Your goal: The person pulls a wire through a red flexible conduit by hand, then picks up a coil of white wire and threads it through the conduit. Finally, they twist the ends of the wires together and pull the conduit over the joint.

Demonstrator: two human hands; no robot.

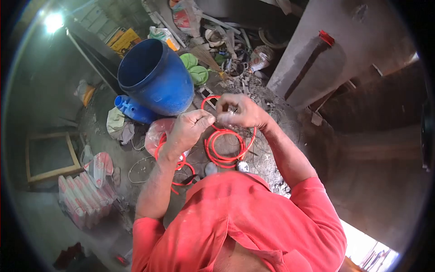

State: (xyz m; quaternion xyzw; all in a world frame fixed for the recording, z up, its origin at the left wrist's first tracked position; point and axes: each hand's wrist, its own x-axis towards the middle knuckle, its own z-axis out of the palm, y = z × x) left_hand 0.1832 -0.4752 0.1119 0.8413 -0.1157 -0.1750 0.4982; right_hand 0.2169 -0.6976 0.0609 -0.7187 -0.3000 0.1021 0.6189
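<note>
A blue plastic drum (pixel 174 88) stands beyond red tubing (pixel 225 131) coiled on the floor (pixel 97 131). The left hand (pixel 188 129) is pinched, contents indiscernible; whether the blurred right hand (pixel 242 111) grips anything, I cannot tell. Shifting a foot (pixel 243 167) could snag the tubing.

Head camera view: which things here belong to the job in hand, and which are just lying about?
Likely the job:
- Red hose, coiled on the floor below the left hand and right hand; whatever the fingers pinch is too small to tell

Apparently lying about:
- Blue barrel
- Wooden frame
- Broom
</note>
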